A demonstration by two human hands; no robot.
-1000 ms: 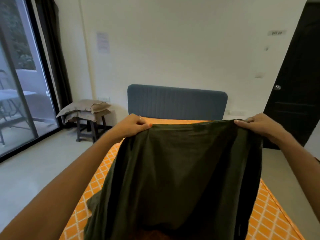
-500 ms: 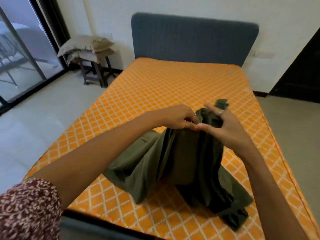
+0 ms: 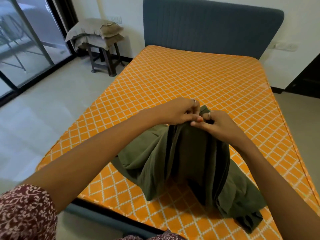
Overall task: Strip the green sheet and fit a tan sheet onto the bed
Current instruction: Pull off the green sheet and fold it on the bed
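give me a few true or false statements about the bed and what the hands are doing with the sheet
1. Both hands, left hand and right hand, grip the green sheet close together. True.
2. The green sheet covers the whole mattress. False: it is bunched near the foot, the orange mattress mostly bare.
3. Pillows sit on a stool by the headboard. True.
4. A tan sheet is fitted. False: none is on the bed.

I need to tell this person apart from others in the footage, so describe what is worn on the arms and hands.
The left arm has a short sleeve in maroon fabric with a small cream floral print; the forearm below it is bare. More of that print shows at the bottom edge. The right arm shows no sleeve in view. The left hand wears a thin ring, and the right hand wears a silver-toned ring.
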